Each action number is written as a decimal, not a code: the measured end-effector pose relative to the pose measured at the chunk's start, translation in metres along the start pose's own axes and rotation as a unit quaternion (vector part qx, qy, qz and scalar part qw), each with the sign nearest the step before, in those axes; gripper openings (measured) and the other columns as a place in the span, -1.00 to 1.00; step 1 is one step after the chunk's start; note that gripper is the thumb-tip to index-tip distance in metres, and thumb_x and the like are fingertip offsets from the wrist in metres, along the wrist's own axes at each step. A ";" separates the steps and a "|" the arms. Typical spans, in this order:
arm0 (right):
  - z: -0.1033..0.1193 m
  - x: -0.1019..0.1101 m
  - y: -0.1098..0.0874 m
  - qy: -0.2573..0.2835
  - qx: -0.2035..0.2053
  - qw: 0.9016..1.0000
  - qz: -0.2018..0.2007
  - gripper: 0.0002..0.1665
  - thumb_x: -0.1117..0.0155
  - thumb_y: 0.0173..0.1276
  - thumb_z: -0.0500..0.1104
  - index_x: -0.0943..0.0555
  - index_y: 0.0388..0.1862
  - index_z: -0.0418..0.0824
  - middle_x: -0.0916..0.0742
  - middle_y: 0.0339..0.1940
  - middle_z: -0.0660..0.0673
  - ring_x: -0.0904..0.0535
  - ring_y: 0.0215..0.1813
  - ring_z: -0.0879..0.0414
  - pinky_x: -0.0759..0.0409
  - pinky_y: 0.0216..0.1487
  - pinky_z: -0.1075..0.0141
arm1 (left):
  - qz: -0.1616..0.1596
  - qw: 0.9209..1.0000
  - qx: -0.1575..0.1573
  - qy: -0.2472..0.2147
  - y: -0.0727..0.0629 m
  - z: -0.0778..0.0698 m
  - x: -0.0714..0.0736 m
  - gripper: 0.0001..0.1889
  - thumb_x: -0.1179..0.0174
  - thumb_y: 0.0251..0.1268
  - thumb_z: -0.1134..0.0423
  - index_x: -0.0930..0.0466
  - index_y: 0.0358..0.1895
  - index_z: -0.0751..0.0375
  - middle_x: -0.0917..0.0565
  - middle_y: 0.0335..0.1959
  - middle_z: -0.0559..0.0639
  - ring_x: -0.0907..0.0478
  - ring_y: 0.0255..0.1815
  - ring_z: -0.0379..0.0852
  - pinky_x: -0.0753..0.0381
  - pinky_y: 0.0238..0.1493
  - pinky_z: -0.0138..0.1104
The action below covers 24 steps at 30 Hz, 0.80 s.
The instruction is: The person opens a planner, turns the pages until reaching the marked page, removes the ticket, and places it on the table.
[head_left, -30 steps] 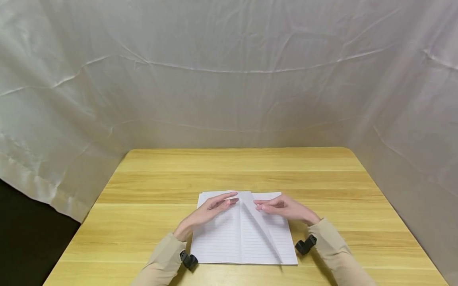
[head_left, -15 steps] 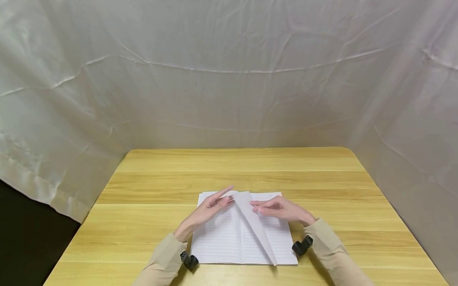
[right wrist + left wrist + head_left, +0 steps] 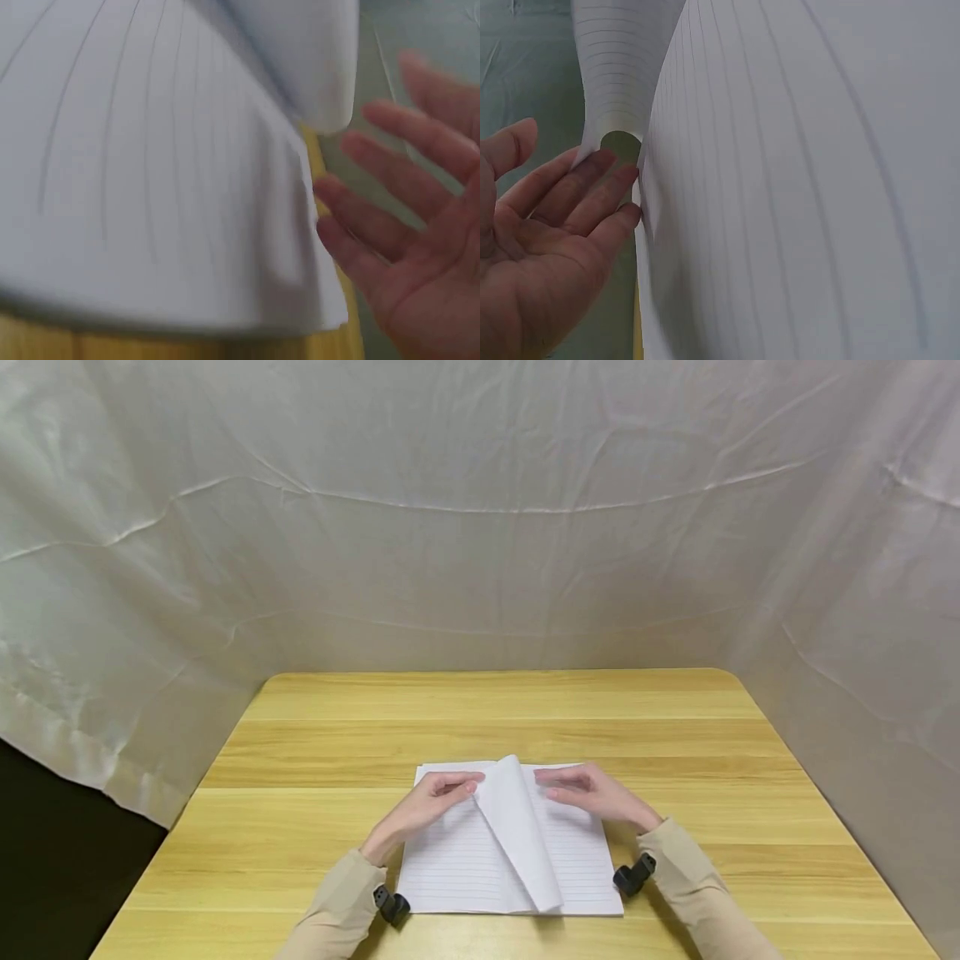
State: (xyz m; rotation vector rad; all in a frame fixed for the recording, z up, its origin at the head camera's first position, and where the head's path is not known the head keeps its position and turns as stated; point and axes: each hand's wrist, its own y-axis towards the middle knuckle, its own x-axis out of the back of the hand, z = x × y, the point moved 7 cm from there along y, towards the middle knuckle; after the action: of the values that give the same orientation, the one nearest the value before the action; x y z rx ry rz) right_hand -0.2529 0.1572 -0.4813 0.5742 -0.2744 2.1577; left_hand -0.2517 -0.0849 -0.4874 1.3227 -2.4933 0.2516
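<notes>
A lined notebook (image 3: pixel 450 877) lies spread on the table. One of its pages (image 3: pixel 517 835) stands lifted in a curl over the middle, its top edge bent toward the left. At that page's upper left edge is my left hand (image 3: pixel 423 806); in the left wrist view its fingers (image 3: pixel 585 195) touch the curled page (image 3: pixel 619 75), while the thumb stands apart. My right hand (image 3: pixel 600 793) hovers above the right-hand page (image 3: pixel 585 860). Seen from the right wrist, its fingers (image 3: pixel 375 217) are spread and hold nothing, beside the curled page (image 3: pixel 315 67).
The wooden table (image 3: pixel 480 718) stretches out beyond the notebook and to both sides. Pale fabric (image 3: pixel 480 568) hangs behind it and at the sides. Each sleeve carries a small black camera, one on the left wrist (image 3: pixel 392 906) and one on the right (image 3: pixel 634 874).
The lifted page has swung leftward, from leaning by the right hand to curling toward the left hand. The right hand's fingers have come away from the page; the left hand's fingers have drawn together.
</notes>
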 end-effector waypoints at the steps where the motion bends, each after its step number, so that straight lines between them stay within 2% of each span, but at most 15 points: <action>1: -0.002 0.003 -0.001 -0.011 -0.005 1.000 -0.014 -0.50 -0.22 0.51 -0.07 -0.58 0.29 -0.35 -0.59 0.38 -0.33 -0.46 0.44 -0.29 -0.52 0.42 0.04 | -0.001 1.000 0.002 0.004 -0.001 0.001 0.001 -0.56 -0.02 0.58 0.17 -0.49 0.33 0.38 -0.55 0.36 0.28 -0.49 0.40 0.23 -0.41 0.48 0.05; 4: -0.007 0.010 -0.004 -0.047 -0.012 0.998 -0.030 -0.47 -0.26 0.47 -0.07 -0.58 0.27 -0.37 -0.61 0.34 -0.37 -0.47 0.43 -0.33 -0.43 0.43 -0.13 | -0.005 1.000 0.010 0.007 -0.002 0.004 0.004 -0.54 -0.02 0.58 0.17 -0.47 0.33 0.44 -0.54 0.34 0.33 -0.51 0.37 0.24 -0.46 0.45 0.01; 8: -0.014 0.008 -0.005 -0.085 -0.018 0.996 0.012 -0.42 -0.32 0.43 -0.04 -0.56 0.31 -0.32 -0.54 0.41 -0.40 -0.34 0.50 -0.39 -0.25 0.48 -0.28 | -0.010 1.000 0.020 0.007 -0.003 0.007 0.008 -0.52 -0.07 0.55 0.19 -0.45 0.33 0.50 -0.50 0.36 0.41 -0.49 0.38 0.29 -0.44 0.44 0.06; 11: -0.017 0.005 -0.006 -0.095 -0.022 0.994 0.045 -0.37 -0.34 0.41 -0.02 -0.53 0.35 -0.31 -0.47 0.46 -0.40 -0.23 0.55 -0.41 -0.15 0.50 -0.33 | -0.020 0.999 0.032 0.025 -0.004 0.009 0.010 -0.49 -0.12 0.52 0.18 -0.43 0.33 0.52 -0.46 0.38 0.44 -0.43 0.41 0.36 -0.38 0.46 0.13; 15: -0.016 0.002 -0.005 -0.092 -0.020 0.994 0.061 -0.35 -0.34 0.40 -0.04 -0.50 0.37 -0.34 -0.44 0.48 -0.42 -0.18 0.56 -0.43 -0.10 0.51 -0.34 | -0.045 0.996 0.053 0.061 -0.006 0.012 0.014 -0.40 -0.21 0.45 0.12 -0.40 0.36 0.51 -0.26 0.51 0.47 -0.12 0.58 0.41 -0.12 0.57 0.21; 18: -0.016 0.000 -0.004 -0.095 -0.019 0.993 0.069 -0.35 -0.34 0.40 -0.05 -0.50 0.37 -0.35 -0.42 0.49 -0.43 -0.16 0.56 -0.45 -0.09 0.52 -0.34 | -0.061 0.991 0.052 0.111 -0.006 0.013 0.015 -0.30 -0.28 0.37 0.05 -0.37 0.39 0.48 -0.03 0.60 0.45 0.25 0.66 0.41 0.23 0.62 0.25; 20: -0.015 -0.001 -0.004 -0.093 -0.016 0.993 0.072 -0.35 -0.34 0.40 -0.05 -0.50 0.36 -0.37 -0.41 0.49 -0.44 -0.15 0.56 -0.46 -0.08 0.52 -0.36 | -0.062 0.986 0.043 0.151 -0.005 0.012 0.014 -0.24 -0.33 0.31 0.00 -0.36 0.41 0.46 0.08 0.62 0.45 0.40 0.65 0.43 0.39 0.60 0.29; 24: -0.014 -0.002 -0.004 -0.092 -0.014 0.993 0.071 -0.35 -0.35 0.39 -0.06 -0.50 0.36 -0.37 -0.41 0.49 -0.44 -0.15 0.56 -0.47 -0.08 0.51 -0.37 | -0.043 0.979 0.025 0.200 -0.003 0.008 0.009 -0.13 -0.41 0.20 -0.03 -0.30 0.46 0.41 0.23 0.63 0.46 0.49 0.63 0.46 0.44 0.57 0.33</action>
State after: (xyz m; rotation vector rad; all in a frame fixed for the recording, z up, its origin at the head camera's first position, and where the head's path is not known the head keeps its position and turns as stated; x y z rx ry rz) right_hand -0.2528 0.1635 -0.4942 0.7584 -0.4583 2.2365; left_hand -0.2556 -0.0955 -0.4920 1.2497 -2.1019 0.5095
